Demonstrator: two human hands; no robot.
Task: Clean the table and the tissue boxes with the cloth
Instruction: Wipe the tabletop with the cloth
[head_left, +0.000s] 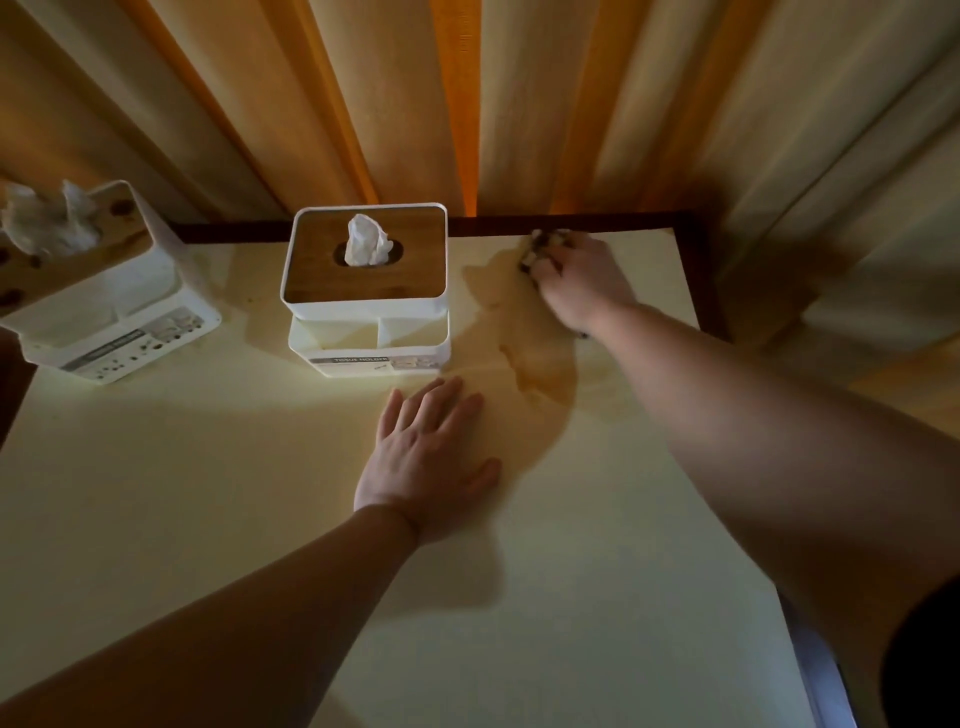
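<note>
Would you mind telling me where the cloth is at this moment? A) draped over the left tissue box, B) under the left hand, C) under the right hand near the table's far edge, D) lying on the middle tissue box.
C: the right hand holds the cloth against the table near its far edge, while the left hand lies flat and bare.

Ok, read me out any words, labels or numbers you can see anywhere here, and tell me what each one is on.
"TISSUE HOLDER": on the label strip along the front base of the middle tissue box.
Small print and pictures beside it on that same label: too small to read.
Label on the front base of the left tissue box: a dark heading and rows of icons, too blurred to read.
Table, cloth, curtain: no text.
</note>
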